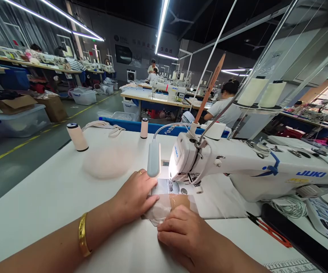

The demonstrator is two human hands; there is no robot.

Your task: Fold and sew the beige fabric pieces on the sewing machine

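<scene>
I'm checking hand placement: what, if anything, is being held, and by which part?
Sheer fabric: the left hand is at its left side, the right hand at its near edge. Pinching or mere pressing cannot be told.

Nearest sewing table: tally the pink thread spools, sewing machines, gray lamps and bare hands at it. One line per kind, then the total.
Pink thread spools: 2
Sewing machine: 1
Gray lamp: 1
Bare hands, left hand and right hand: 2
Total: 6
</scene>
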